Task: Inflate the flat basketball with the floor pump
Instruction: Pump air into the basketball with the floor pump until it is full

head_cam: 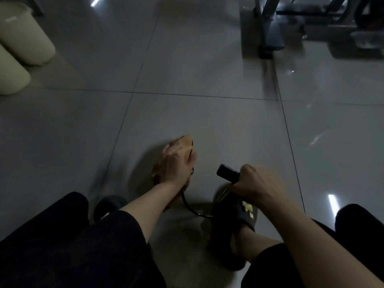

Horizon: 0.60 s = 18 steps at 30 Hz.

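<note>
Gleaming grey floor tiles (197, 65) (dim room), pale bins (25, 38) left.

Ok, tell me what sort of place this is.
Probably an indoor home room or utility space, dimly lit: glossy grey floor tiles, a metal exercise-machine-like frame at the back right, and two cream plastic bins on the left.
</note>
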Tool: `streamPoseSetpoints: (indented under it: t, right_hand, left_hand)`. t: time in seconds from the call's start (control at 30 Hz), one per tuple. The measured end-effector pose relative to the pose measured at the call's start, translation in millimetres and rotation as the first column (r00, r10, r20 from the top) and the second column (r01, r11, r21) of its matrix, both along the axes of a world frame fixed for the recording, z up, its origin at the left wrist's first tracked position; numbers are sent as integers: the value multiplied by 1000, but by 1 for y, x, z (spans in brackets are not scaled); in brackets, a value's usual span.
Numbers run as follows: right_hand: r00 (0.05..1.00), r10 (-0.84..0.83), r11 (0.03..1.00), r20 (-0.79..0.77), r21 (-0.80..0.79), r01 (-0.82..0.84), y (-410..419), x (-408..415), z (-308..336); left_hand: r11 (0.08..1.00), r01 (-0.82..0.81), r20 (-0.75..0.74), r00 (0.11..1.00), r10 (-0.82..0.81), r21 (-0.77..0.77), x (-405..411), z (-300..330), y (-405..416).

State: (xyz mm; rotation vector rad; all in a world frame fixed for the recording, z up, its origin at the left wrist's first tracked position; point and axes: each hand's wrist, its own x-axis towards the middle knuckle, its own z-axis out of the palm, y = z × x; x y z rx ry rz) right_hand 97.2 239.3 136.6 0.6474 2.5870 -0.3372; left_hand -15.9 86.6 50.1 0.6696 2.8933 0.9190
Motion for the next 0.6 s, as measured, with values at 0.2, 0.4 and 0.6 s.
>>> streamPoseSetpoints:
  t: [0.2,0.4,0.6]
  right_hand:
    - [997,-81,924,-3,-376,74,37,3,73]
    - [1000,8,998,22,-58,-7,53,35,65]
    - [996,-32,999,78,27,30,33,27,-2]
  left_hand:
    - [888,306,12,944,-330,343,60,101,67]
    - [920,196,-151,977,-153,339,70,94,68]
    - [968,67,145,984,-104,240,71,50,56]
